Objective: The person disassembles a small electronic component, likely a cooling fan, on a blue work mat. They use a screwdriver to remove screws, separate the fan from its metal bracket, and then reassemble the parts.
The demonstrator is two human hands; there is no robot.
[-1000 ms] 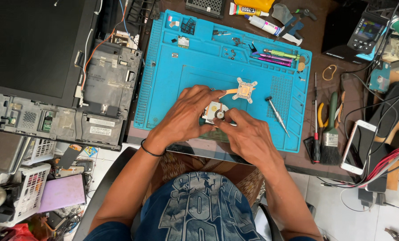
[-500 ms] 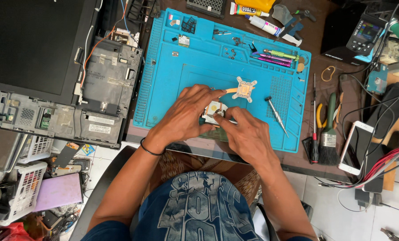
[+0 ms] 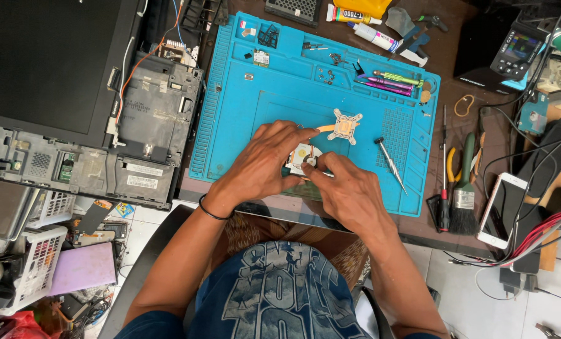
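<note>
Head view: both the left hand (image 3: 261, 166) and right hand (image 3: 346, 194) are pinching the small fan (image 3: 304, 157) shut-fingered; steadying it flat on the blue mat (image 3: 243, 125) beneath seems wise.

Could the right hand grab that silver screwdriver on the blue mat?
Probably yes. The screwdriver lies bare on the mat just beside the right hand, with nothing between them. But that hand is busy on the small fan.

Small round cooling fan (image 3: 305, 157), white hub, flat on blue mat, w/ copper heatsink plate (image 3: 345, 126) just beside.
</note>
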